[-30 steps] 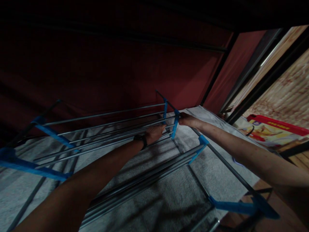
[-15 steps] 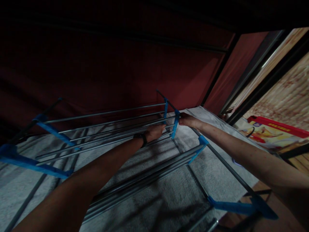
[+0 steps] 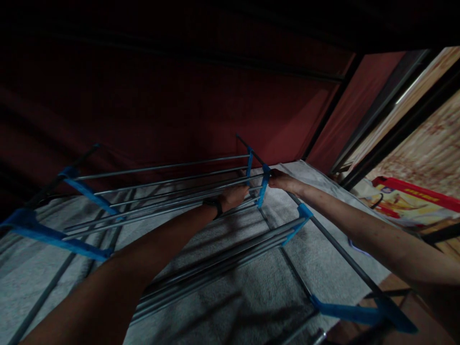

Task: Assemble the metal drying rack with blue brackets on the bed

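Both forearms reach away from the camera over a grey mat [image 3: 251, 297] toward the far right end of a metal rack [image 3: 161, 201], whose thin steel rods run long from left to right between blue plastic end pieces. The left hand [image 3: 233, 195], with a dark watch [image 3: 214, 206] at the wrist, lies on the upper rods just left of the blue bracket [image 3: 264, 184], fingers curled over them; how tightly it grips cannot be told in this dim light. The right hand [image 3: 283, 181] closes on the same bracket from the other side, so the two hands meet almost touching, the right one a little farther out. Beyond stands a dark red fabric wall [image 3: 179, 110]; at far right lies a red and yellow box [image 3: 413, 203]. Against the pictures from a moment before, the hands hold the same spots and only the view has shifted slightly.
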A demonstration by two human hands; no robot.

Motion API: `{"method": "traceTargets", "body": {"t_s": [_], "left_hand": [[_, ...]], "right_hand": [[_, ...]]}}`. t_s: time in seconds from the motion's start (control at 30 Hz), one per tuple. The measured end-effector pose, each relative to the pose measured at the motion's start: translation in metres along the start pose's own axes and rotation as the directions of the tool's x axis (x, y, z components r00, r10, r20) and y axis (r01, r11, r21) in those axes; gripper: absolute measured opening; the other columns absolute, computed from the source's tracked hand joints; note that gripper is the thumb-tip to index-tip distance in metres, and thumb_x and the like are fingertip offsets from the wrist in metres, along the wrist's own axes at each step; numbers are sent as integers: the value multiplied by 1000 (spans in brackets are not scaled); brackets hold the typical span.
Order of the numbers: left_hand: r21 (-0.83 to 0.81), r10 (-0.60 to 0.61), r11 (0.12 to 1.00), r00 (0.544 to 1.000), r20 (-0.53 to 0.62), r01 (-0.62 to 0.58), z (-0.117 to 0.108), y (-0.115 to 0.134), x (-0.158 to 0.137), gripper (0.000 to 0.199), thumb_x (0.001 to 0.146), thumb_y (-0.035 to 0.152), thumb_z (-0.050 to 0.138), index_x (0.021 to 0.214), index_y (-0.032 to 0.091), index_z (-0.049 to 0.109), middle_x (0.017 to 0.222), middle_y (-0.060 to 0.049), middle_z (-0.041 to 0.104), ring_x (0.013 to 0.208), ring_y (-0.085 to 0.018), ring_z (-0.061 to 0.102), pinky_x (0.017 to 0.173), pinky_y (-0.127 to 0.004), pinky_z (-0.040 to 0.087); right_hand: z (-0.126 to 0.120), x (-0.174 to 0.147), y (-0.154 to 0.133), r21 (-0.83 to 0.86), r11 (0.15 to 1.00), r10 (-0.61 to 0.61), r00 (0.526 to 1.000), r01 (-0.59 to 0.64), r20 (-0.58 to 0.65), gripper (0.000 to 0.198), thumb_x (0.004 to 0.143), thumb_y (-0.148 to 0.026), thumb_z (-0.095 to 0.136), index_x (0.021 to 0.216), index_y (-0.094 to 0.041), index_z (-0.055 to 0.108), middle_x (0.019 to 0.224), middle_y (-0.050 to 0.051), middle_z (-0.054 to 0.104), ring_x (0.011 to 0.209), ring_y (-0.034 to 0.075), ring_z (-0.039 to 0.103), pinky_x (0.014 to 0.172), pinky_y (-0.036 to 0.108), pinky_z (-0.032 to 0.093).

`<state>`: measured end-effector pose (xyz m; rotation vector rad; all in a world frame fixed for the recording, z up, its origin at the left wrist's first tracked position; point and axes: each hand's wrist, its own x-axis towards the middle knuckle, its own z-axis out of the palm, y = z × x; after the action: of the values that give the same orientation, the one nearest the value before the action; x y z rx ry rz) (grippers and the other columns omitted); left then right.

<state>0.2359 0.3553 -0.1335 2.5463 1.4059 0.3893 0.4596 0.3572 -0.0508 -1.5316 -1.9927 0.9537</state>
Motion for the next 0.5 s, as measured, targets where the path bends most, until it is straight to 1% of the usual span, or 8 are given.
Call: {"method": "traceTargets", "body": {"t_s": [0.07, 0.13, 0.23, 0.3, 0.4, 0.43, 0.5], "left_hand": [[55, 2, 998, 1000, -10, -1, -1, 6, -4, 32, 97, 27, 47, 122, 14, 61, 115, -17, 71, 109, -29, 67, 97, -42, 51], [108, 3, 994, 1000, -23, 0, -2, 10, -10, 41, 95, 28, 51, 133, 12, 56, 127, -20, 66, 119, -31, 63, 102, -44, 48], [226, 21, 974, 999, -45, -10, -2, 14, -24, 53, 93, 22, 52, 144, 9, 46, 141, -21, 57, 133, -31, 54, 111, -44, 43], [296, 45, 955, 998, -39, -32, -5, 17, -37, 55, 92, 14, 48, 146, 8, 43, 145, -20, 55, 135, -29, 52, 114, -42, 40], [337, 96, 937, 995, -7, -88, -15, 23, -61, 56, 91, 4, 40, 147, 12, 43, 149, -16, 53, 138, -24, 49, 115, -37, 38], [346, 130, 930, 991, 5, -124, -21, 26, -71, 56, 91, 2, 38, 146, 14, 44, 150, -14, 52, 139, -22, 48, 114, -35, 38], [368, 217, 904, 975, 46, -219, -37, 30, -90, 51, 94, 4, 38, 142, 17, 50, 148, -13, 54, 138, -21, 49, 112, -35, 39]], "right_hand": [[0, 3, 3, 2, 1000, 10, 1000, -10, -7, 42, 69, -24, 66, 110, -15, 64, 98, 7, 71, 91, 20, 62, 75, 22, 51], [1, 6, 7, 23, 999, 24, 1000, -24, -6, 44, 69, -25, 66, 111, -15, 64, 99, 7, 70, 91, 20, 63, 75, 22, 51], [4, 11, 13, 74, 996, 45, 999, -44, -13, 45, 69, -25, 67, 112, -15, 62, 100, 8, 69, 89, 19, 63, 74, 23, 52], [5, 15, 18, 119, 991, 61, 998, -58, -19, 45, 68, -23, 66, 112, -15, 62, 100, 9, 69, 88, 19, 64, 75, 24, 53], [7, 21, 29, 164, 985, 56, 998, -55, 3, 44, 71, -22, 63, 115, -15, 61, 103, 11, 69, 89, 19, 65, 79, 27, 55], [8, 24, 33, 162, 986, 46, 999, -47, 8, 44, 73, -22, 62, 117, -14, 60, 106, 13, 69, 90, 20, 65, 80, 29, 56], [8, 28, 42, 99, 995, 4, 1000, -3, -12, 43, 78, -22, 58, 119, -13, 60, 112, 19, 69, 89, 21, 66, 81, 32, 56]]}}
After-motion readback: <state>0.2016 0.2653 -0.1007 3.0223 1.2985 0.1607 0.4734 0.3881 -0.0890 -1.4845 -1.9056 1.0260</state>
